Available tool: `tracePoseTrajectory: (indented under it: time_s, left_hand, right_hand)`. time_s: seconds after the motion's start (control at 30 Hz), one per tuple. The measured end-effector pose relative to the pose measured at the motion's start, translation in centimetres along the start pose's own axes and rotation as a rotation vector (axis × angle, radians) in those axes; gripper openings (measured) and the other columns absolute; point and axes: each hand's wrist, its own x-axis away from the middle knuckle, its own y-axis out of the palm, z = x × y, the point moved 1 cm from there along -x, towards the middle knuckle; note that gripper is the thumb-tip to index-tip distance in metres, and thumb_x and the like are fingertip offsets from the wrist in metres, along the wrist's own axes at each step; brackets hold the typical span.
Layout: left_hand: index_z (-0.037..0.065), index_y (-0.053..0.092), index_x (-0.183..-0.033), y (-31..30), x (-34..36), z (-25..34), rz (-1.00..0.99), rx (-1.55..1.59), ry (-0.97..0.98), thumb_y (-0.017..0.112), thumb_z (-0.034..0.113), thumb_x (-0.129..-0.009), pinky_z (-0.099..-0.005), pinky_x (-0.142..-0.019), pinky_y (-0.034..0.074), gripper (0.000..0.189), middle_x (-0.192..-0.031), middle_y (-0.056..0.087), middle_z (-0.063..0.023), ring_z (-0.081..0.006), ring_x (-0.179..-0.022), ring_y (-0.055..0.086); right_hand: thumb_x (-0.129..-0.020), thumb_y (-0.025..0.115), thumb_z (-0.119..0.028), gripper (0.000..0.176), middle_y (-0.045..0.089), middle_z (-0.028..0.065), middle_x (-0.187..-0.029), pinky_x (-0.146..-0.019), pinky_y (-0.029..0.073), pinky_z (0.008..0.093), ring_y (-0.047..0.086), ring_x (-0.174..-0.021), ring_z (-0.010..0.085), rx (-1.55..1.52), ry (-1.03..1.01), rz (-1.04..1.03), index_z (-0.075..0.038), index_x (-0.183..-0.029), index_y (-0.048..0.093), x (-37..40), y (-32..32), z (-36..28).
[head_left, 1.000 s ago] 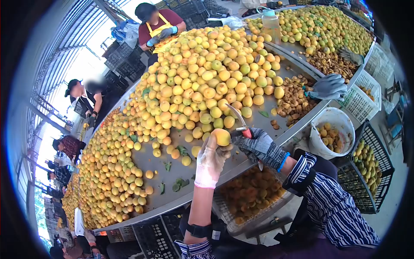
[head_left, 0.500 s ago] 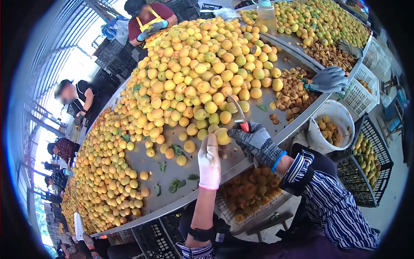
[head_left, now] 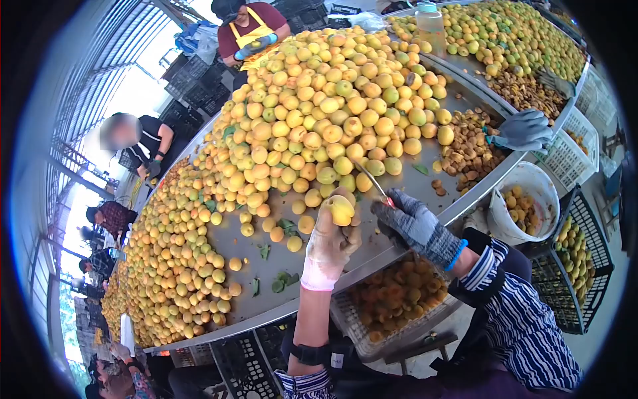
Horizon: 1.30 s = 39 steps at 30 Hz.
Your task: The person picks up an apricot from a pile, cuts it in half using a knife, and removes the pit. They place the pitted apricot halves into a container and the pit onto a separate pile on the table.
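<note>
My left hand (head_left: 324, 249), in a thin white glove, grips a yellow apricot (head_left: 341, 211) between thumb and fingers; a dark groove shows on the fruit's face. Just right of it is my right hand (head_left: 420, 225), in a grey knit glove with a blue cuff. It is closed on a curved knife (head_left: 373, 181) with a red handle, its blade pointing up and left, apart from the held fruit. Beyond both hands rises a big heap of apricots (head_left: 319, 113) on a metal table (head_left: 259, 302).
Brown pits (head_left: 468, 149) and a spare grey glove (head_left: 522, 131) lie at the right edge. Beside the table stand a white bucket (head_left: 510, 231) and a black crate (head_left: 563, 299) of fruit. Below the edge sits a basket (head_left: 347, 327) of apricots. Several people work along the far side.
My left hand has turned and lifted the apricot slightly, fingers now curled beneath it. My right hand with the knife has drawn away to the right. The whole view has shifted a little.
</note>
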Motion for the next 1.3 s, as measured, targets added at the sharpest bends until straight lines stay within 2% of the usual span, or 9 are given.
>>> tracePoseTrajectory:
  time_s: [0.1, 0.13, 0.17, 0.23, 0.37, 0.77, 0.97, 1.07, 1.3]
  left_hand:
    - [0.009, 0.039, -0.129, -0.2, 0.0, 0.7, 0.019, 0.059, 0.029, 0.050, 0.058, -0.086, -0.0219, -0.047, 0.030, 0.066, -0.077, 0.053, -0.0056, -0.0113, -0.054, 0.040]
    - [0.008, 0.039, -0.129, -0.2, 0.0, 0.8, 0.038, 0.059, 0.064, 0.049, 0.058, -0.086, -0.0222, -0.046, 0.030, 0.067, -0.075, 0.052, -0.0059, -0.0117, -0.052, 0.039]
    - [0.008, 0.039, -0.129, -0.4, -0.1, 0.9, 0.044, 0.059, 0.067, 0.049, 0.058, -0.086, -0.0222, -0.046, 0.030, 0.067, -0.075, 0.052, -0.0059, -0.0117, -0.052, 0.039]
    - [0.004, 0.038, -0.128, -0.9, -0.4, 1.1, 0.064, -0.186, 0.192, 0.047, 0.054, -0.089, -0.0216, -0.048, 0.030, 0.064, -0.074, 0.049, -0.0045, -0.0107, -0.053, 0.039]
    - [0.002, 0.039, -0.129, 0.0, 0.0, 1.7, 0.143, -0.453, 0.243, 0.043, 0.050, -0.093, -0.0198, -0.049, 0.030, 0.060, -0.075, 0.049, -0.0003, -0.0068, -0.059, 0.042]
    - [0.003, 0.042, -0.128, 0.1, 0.1, 1.5, 0.132, -0.591, 0.315, 0.043, 0.047, -0.094, -0.0200, -0.051, 0.029, 0.056, -0.067, 0.047, 0.0011, -0.0058, -0.058, 0.039]
    - [0.003, 0.040, -0.129, 0.0, 0.0, 1.3, 0.131, -0.687, 0.332, 0.044, 0.049, -0.093, -0.0195, -0.053, 0.029, 0.058, -0.077, 0.046, 0.0015, -0.0053, -0.060, 0.039]
    - [0.002, 0.041, -0.127, 0.5, 0.0, 0.9, 0.162, -0.706, 0.364, 0.043, 0.049, -0.093, -0.0195, -0.052, 0.028, 0.057, -0.073, 0.045, 0.0014, -0.0053, -0.058, 0.038]
    - [0.009, 0.053, -0.087, 0.6, -0.5, -0.8, 0.283, -0.398, 0.061, 0.039, 0.066, -0.086, -0.0204, -0.042, 0.026, 0.059, -0.061, 0.049, 0.0011, -0.0066, -0.046, 0.038]
  right_hand:
    - [-0.092, 0.053, -0.026, 0.022, 0.054, 0.0000, -0.066, -0.048, 0.041, 0.0239, 0.050, -0.053, 0.0062, 0.227, -0.251, -0.035, -0.006, -0.100, 0.055, 0.7, 0.1, 1.0]
    - [-0.092, 0.053, -0.024, 0.022, 0.056, 0.0061, -0.067, -0.055, 0.046, 0.0292, 0.056, -0.059, 0.0130, 0.376, -0.364, -0.052, -0.002, -0.097, 0.054, 1.0, 0.0, 0.6]
    - [-0.092, 0.053, -0.024, 0.022, 0.056, 0.0061, -0.067, -0.055, 0.046, 0.0292, 0.056, -0.059, 0.0130, 0.375, -0.363, -0.060, -0.002, -0.097, 0.054, 1.2, 0.0, 0.4]
    - [-0.090, 0.056, -0.023, 0.023, 0.059, 0.0145, -0.072, -0.063, 0.048, 0.0354, 0.061, -0.067, 0.0266, 0.510, -0.354, -0.118, 0.000, -0.096, 0.054, 1.5, -0.1, 0.5]
    - [-0.091, 0.054, -0.016, 0.017, 0.058, 0.0110, -0.075, -0.065, 0.045, 0.0305, 0.054, -0.066, 0.0201, 0.577, -0.419, -0.099, 0.000, -0.098, 0.057, 1.7, -0.1, 0.5]
    - [-0.088, 0.059, -0.018, 0.018, 0.058, 0.0154, -0.076, -0.068, 0.046, 0.0345, 0.058, -0.070, 0.0272, 0.647, -0.346, -0.064, -0.001, -0.094, 0.057, 1.8, 0.1, 0.3]
    - [-0.088, 0.059, -0.019, 0.019, 0.059, 0.0180, -0.074, -0.065, 0.046, 0.0362, 0.059, -0.069, 0.0312, 0.684, -0.313, -0.034, -0.001, -0.092, 0.057, 1.8, 0.5, 0.8]
    - [-0.088, 0.058, -0.020, 0.020, 0.059, 0.0202, -0.073, -0.062, 0.046, 0.0393, 0.059, -0.068, 0.0361, 0.723, -0.408, 0.047, 0.000, -0.089, 0.056, 1.6, 1.1, 1.8]
    - [-0.087, 0.057, -0.020, 0.020, 0.058, 0.0222, -0.074, -0.059, 0.046, 0.0431, 0.058, -0.069, 0.0394, 0.788, -0.312, 0.087, -0.001, -0.093, 0.053, 0.6, 2.2, 3.8]
